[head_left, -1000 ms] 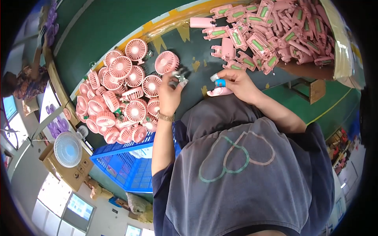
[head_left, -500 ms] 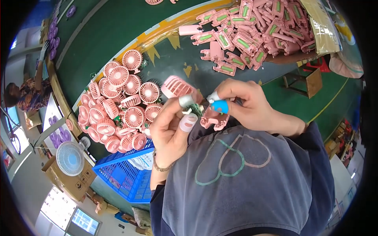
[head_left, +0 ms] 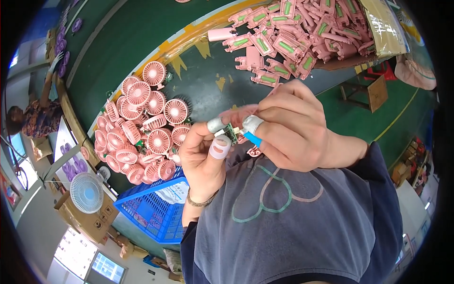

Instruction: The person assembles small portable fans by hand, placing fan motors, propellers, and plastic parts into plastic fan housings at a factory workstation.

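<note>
My left hand (head_left: 203, 161) pinches a small green circuit board (head_left: 232, 134) between a wrapped thumb and forefinger. My right hand (head_left: 295, 128) meets it from the other side, its white-wrapped forefinger and blue-wrapped thumb closed at a small pale connector (head_left: 237, 130) beside the board. Behind the fingertips a pink fan head (head_left: 236, 114) is partly visible, blurred and mostly covered. Below the right thumb pokes out the end of a pink handle shell (head_left: 254, 151); the rest of it is hidden by the right hand.
Many pink fan heads (head_left: 158, 141) are heaped on the green table (head_left: 198, 78) at left. At the far right, pink handle shells with green cells (head_left: 288, 45) spill from a cardboard box (head_left: 385, 33). A blue basket (head_left: 156, 213) stands lower left, near a white fan (head_left: 86, 193).
My right hand has turned over and come closer to the left, its curled fingers now covering most of the handle shell. The pink fan head has dropped partly behind my fingers.
</note>
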Demonstrator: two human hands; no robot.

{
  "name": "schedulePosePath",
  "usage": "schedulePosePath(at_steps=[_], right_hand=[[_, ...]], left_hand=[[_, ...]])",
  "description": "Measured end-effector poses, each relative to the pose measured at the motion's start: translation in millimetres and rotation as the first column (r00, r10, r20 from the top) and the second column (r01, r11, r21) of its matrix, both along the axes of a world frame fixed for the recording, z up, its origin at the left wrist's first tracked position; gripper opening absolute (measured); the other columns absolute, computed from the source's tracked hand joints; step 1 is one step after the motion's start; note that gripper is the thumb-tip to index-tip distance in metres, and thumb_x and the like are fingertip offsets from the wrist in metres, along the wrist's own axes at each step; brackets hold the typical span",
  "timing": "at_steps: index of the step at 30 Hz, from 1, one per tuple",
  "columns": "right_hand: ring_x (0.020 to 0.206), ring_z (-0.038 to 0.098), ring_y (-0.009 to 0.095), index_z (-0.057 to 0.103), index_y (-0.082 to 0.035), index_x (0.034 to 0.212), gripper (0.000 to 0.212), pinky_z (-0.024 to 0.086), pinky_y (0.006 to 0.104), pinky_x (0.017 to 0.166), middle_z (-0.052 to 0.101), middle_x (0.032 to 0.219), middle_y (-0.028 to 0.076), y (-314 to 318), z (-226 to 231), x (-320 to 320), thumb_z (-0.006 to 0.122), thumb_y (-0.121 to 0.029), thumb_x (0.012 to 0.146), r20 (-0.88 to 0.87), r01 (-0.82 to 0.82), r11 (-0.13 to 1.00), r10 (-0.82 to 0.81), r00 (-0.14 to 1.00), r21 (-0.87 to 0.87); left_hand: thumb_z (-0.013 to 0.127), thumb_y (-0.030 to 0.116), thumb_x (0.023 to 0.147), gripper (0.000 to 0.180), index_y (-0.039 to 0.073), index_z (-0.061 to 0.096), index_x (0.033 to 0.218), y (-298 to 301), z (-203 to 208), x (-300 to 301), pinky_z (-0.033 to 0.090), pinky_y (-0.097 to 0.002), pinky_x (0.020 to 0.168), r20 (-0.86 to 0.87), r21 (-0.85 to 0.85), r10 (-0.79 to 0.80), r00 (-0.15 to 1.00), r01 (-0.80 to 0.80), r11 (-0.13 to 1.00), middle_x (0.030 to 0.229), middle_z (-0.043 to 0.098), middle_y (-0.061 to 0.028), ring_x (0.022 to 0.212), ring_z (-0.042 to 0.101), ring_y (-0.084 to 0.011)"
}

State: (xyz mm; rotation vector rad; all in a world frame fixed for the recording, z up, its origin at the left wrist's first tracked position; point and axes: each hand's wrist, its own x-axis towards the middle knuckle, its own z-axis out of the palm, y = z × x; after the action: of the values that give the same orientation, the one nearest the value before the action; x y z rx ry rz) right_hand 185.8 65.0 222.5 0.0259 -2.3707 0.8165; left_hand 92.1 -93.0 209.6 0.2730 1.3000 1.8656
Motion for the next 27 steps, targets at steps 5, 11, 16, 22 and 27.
schedulePosePath(at_steps=[5,11,16,22,27], right_hand=[[0.068,0.059,0.024,0.059,0.001,0.081,0.027,0.043,0.0352,0.059,0.061,0.071,0.009,5,-3,-5,0.064,-0.002,0.055,-0.046,0.012,0.998,-0.009,0.999,0.063],[0.064,0.059,0.022,0.058,0.002,0.082,0.027,0.042,0.0338,0.057,0.061,0.070,0.008,6,-5,-11,0.064,-0.005,0.056,-0.082,0.014,0.993,-0.005,0.997,0.117],[0.064,0.060,0.022,0.056,0.002,0.079,0.025,0.043,0.0337,0.059,0.061,0.067,0.010,6,-6,-15,0.063,-0.008,0.057,-0.108,0.023,0.985,-0.005,0.994,0.171],[0.066,0.060,0.023,0.055,0.003,0.077,0.025,0.044,0.0348,0.060,0.061,0.068,0.011,4,-11,-19,0.062,-0.010,0.057,-0.120,0.023,0.979,0.001,0.993,0.201],[0.069,0.055,0.018,0.052,-0.003,0.070,0.017,0.042,0.0323,0.063,0.054,0.067,0.006,-2,-21,-28,0.058,-0.015,0.061,-0.101,0.013,0.983,0.006,0.995,0.182]], left_hand=[[0.064,0.022,0.087,0.027,0.006,0.057,0.108,2,-5,1,0.040,-0.0203,0.059,0.009,0.009,0.033,0.999,-0.033,0.999,0.104,0.060,-0.0031,0.070,0.048,-0.0076],[0.063,0.020,0.088,0.027,0.006,0.056,0.109,3,-6,1,0.040,-0.0205,0.059,0.033,0.046,0.047,0.998,-0.048,0.998,0.106,0.060,-0.0027,0.067,0.048,-0.0080],[0.064,0.017,0.086,0.024,0.004,0.057,0.105,5,-8,0,0.041,-0.0208,0.057,-0.180,-0.003,0.084,0.980,-0.086,0.996,0.101,0.061,-0.0044,0.070,0.051,-0.0079],[0.063,0.013,0.086,0.019,0.003,0.058,0.101,2,-6,-6,0.042,-0.0206,0.055,-0.171,-0.043,0.074,0.983,-0.082,0.996,0.092,0.063,-0.0052,0.068,0.052,-0.0080],[0.063,0.010,0.086,0.018,0.002,0.058,0.101,4,0,-15,0.044,-0.0208,0.055,-0.007,-0.132,0.057,0.998,-0.057,0.990,0.087,0.063,-0.0053,0.064,0.053,-0.0082]])
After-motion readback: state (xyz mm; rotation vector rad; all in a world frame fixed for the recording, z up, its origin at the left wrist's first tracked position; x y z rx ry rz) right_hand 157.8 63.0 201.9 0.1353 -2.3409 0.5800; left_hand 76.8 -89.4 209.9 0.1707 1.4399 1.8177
